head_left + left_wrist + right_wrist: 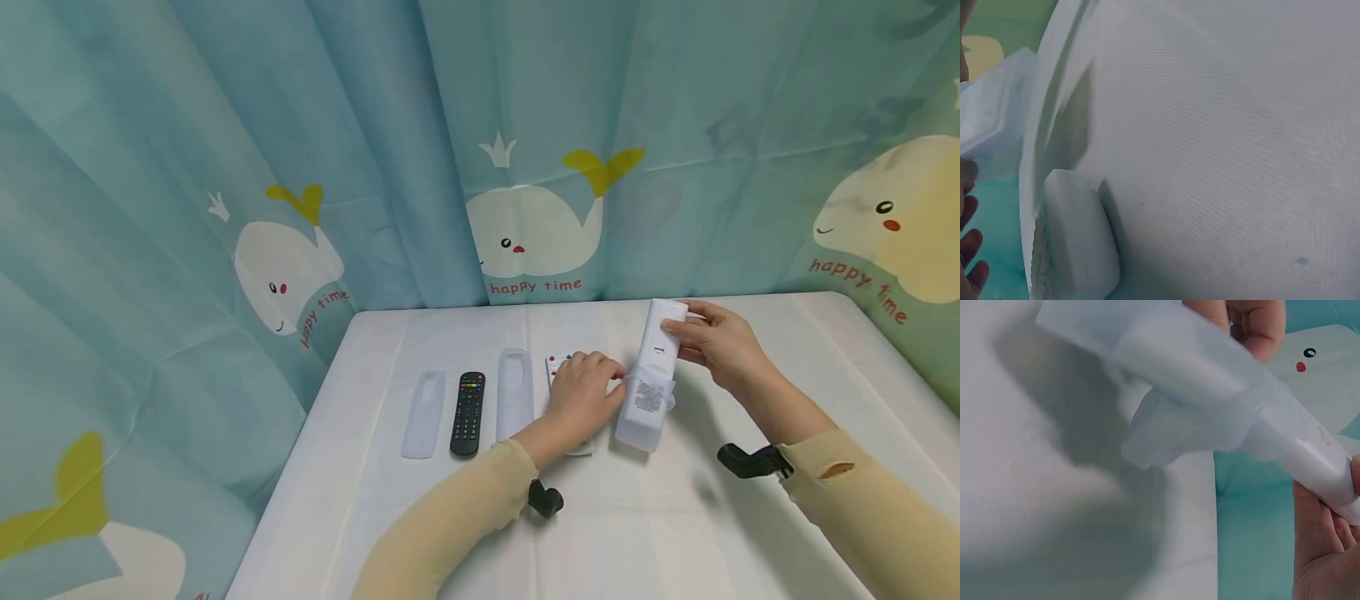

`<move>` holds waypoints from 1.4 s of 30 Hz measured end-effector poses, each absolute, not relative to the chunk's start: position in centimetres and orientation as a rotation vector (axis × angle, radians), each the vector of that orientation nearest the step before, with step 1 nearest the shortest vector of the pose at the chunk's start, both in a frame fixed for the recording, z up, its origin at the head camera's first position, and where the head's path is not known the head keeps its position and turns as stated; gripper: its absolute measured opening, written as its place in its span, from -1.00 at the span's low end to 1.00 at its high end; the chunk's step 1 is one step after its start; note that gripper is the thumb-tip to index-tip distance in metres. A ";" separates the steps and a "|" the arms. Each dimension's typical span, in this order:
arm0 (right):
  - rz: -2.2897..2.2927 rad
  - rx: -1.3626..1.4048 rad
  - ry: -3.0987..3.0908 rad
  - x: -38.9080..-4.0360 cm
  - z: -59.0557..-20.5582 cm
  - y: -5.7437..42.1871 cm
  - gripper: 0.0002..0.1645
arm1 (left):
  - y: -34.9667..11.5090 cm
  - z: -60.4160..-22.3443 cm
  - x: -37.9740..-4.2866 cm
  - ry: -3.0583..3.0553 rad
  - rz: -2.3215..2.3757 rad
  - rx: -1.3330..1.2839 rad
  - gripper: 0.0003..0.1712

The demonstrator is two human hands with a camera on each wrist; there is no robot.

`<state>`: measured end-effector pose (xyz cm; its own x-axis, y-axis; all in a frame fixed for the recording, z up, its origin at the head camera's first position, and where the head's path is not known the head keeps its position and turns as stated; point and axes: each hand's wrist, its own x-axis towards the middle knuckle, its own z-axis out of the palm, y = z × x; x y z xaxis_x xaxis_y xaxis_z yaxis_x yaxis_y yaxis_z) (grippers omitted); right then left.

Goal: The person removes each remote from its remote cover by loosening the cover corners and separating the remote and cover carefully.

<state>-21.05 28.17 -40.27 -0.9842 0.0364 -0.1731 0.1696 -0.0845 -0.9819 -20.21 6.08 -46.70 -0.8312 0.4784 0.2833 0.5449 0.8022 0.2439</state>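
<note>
My right hand [720, 346] grips the upper end of a white remote control [663, 337], its back turned up and its body tilted over the table. A translucent remote cover [641, 425] encloses the lower part, with its edge bunched up around the middle. At the cover's left side, my left hand [585, 392] pinches it with thumb and finger. In the right wrist view the loose fold of the cover [1179, 428] hangs off the remote. Another white remote [555, 363] with coloured buttons lies on the table, partly hidden under the left hand.
Left of the hands, a black remote [468, 412] lies between two flat translucent covers, the left cover [424, 417] and the right cover [515, 392]. A white cloth covers the table [420, 533]. Behind it hangs a blue-green curtain [405, 167] printed with whales.
</note>
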 end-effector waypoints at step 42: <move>-2.284 0.220 2.034 -21.7 -41.3 30.3 0.06 | 6.6 -46.8 -19.3 -2.774 -0.519 -0.909 -0.89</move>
<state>-21.69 30.34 -41.30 -0.9869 0.0393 -0.1568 0.1512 -0.1182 -0.9814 -19.34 6.57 -46.78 -0.7980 0.5384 0.2707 0.5998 0.7529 0.2710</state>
